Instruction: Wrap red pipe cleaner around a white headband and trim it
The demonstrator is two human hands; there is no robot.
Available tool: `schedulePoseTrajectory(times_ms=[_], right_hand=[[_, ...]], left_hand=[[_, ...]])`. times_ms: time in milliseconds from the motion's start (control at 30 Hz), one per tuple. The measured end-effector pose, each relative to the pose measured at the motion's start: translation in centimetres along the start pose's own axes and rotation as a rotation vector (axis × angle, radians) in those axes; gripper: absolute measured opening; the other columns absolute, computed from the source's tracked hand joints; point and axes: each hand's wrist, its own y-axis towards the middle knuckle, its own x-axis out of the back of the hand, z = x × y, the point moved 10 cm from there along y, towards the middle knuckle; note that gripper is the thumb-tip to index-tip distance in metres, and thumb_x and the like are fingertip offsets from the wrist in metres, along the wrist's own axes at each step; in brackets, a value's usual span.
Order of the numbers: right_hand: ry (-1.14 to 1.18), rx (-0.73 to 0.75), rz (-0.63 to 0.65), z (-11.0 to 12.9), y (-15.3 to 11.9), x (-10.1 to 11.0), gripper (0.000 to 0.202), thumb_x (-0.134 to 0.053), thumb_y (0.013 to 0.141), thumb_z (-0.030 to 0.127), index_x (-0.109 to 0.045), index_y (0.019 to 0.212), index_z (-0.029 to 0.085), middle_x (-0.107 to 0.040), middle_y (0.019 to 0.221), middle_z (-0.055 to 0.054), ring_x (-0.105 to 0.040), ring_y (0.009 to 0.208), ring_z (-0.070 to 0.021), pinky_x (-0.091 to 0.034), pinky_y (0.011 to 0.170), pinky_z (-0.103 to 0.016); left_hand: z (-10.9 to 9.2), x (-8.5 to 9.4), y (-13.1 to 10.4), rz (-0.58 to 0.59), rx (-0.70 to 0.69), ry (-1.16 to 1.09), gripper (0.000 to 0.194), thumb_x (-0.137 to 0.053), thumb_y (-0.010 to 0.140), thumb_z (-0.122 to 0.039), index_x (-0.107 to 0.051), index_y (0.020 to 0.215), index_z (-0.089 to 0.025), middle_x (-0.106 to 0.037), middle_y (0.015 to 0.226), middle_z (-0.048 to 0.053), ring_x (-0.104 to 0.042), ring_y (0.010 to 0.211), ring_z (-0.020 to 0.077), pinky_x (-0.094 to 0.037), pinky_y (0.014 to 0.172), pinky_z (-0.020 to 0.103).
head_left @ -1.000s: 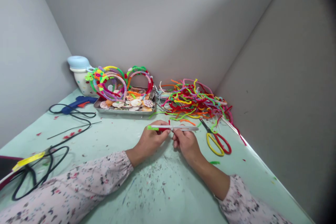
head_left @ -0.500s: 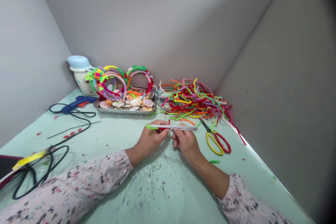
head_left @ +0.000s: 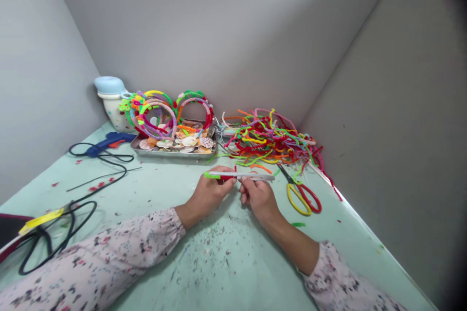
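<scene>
A slim pale pen with a green end lies level across both hands, above the table. My left hand is closed around its green end. Fingers of my right hand pinch close to the pen's middle. A short red pipe cleaner pokes up beside the pen between the two hands, and more red shows under the pen by my left fingers. How far the red piece wraps the pen is hidden. Scissors with one yellow and one red handle lie to the right of my right hand.
Behind my hands stands a metal tray of seashells and fuzzy coloured hoops. A tangled pile of pipe cleaners lies right of it. A blue glue gun, black cable and white cup are at left.
</scene>
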Motion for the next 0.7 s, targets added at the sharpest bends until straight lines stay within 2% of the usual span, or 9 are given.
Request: schedulePoseTrajectory(times_ms=[200,500,700], right_hand=[[0.002,-0.002,0.003,-0.1,0.04,-0.01,0.033,-0.046,0.084,0.039,-0.054,0.06,0.018,-0.052,0.039,0.003,-0.048,0.037,-0.0105,-0.039,0.042,-0.02],[-0.017,0.014,0.002,0.27,-0.06,0.04,0.036,-0.045,0.085,0.041,-0.055,0.059,0.017,-0.051,0.04,0.004,-0.047,0.037,-0.01,-0.038,0.042,-0.02],[-0.017,0.038,-0.002,0.54,-0.2,0.11,0.037,-0.045,0.086,0.042,-0.055,0.06,0.017,-0.051,0.041,0.003,-0.047,0.038,-0.01,-0.038,0.044,-0.02]], left_hand=[[-0.22,-0.03,-0.02,0.017,0.001,-0.007,0.015,-0.054,0.078,-0.023,-0.064,0.085,-0.015,-0.065,0.079,0.003,-0.058,0.073,0.0155,-0.043,0.06,0.024],[0.27,-0.18,-0.07,0.019,0.029,-0.05,0.016,-0.054,0.078,-0.027,-0.064,0.081,-0.014,-0.06,0.07,0.0,-0.049,0.059,0.0103,-0.038,0.054,0.021],[-0.28,-0.2,-0.03,0.018,-0.001,-0.046,0.015,-0.053,0.078,-0.025,-0.063,0.076,-0.013,-0.061,0.072,0.002,-0.053,0.065,0.0121,-0.041,0.06,0.023]])
